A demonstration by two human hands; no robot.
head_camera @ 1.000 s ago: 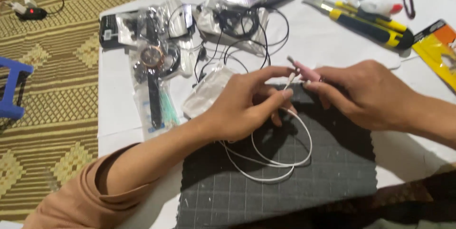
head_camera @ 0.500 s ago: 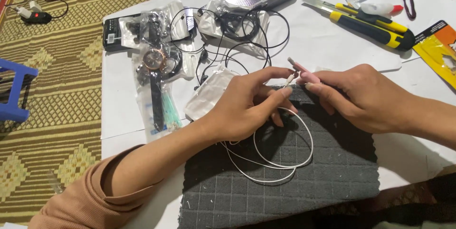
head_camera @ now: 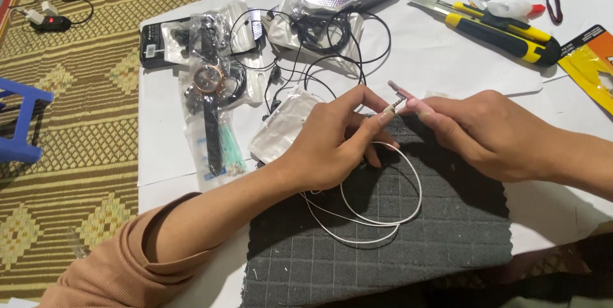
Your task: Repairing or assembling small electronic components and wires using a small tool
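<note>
The left hand (head_camera: 332, 148) and right hand (head_camera: 498, 132) pinch the small plug (head_camera: 399, 101) between closed fingers (head_camera: 383, 116); its white cable (head_camera: 383, 218) loops on the grey mat (head_camera: 447, 244) below.

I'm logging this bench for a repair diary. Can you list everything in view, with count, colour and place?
white cable: 1, white, looped on the mat
plug: 1, metal, pinched between both hands
mat: 1, dark grey, front centre
watch: 1, black strap, bagged, left
black earphones: tangled, top centre
knife: 1, yellow-black, top right
stool: 1, blue, far left
left hand: 1, centre
right hand: 1, right
</note>
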